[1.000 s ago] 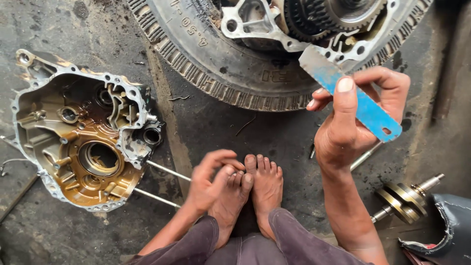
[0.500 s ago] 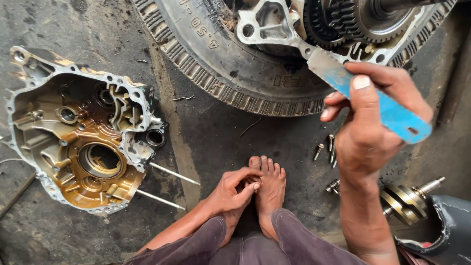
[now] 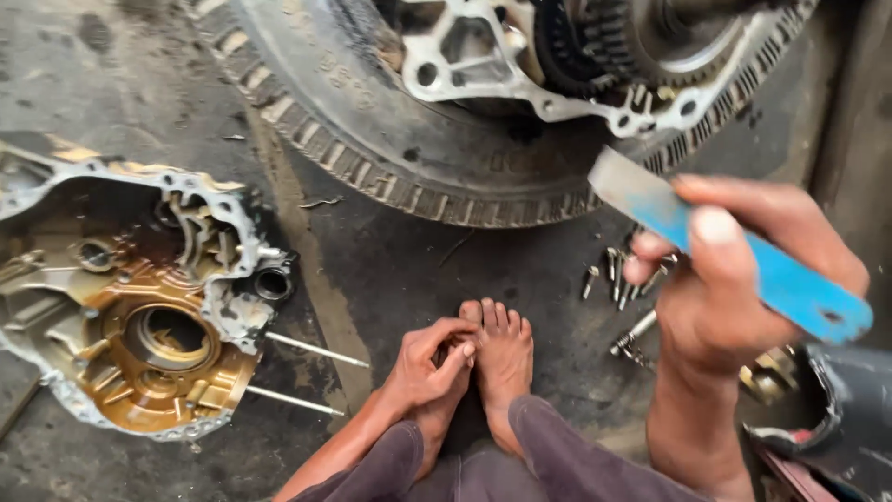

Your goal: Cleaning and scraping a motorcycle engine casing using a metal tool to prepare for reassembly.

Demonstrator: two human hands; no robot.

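The dark, oily floor (image 3: 390,270) carries a tyre (image 3: 372,158) at the top, with an open engine casing (image 3: 130,316) lower left of it, loose bolts (image 3: 623,279) just below it, and bare feet (image 3: 483,363) further down.

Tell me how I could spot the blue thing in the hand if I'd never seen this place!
Find the big black ribbed tyre lying on the dirty floor at the top. Just below its right edge, the right hand is raised, pinching a flat blue strip with a bare grey metal tip. It is the only bright blue thing here; the small silver bolts beneath it are short and round.
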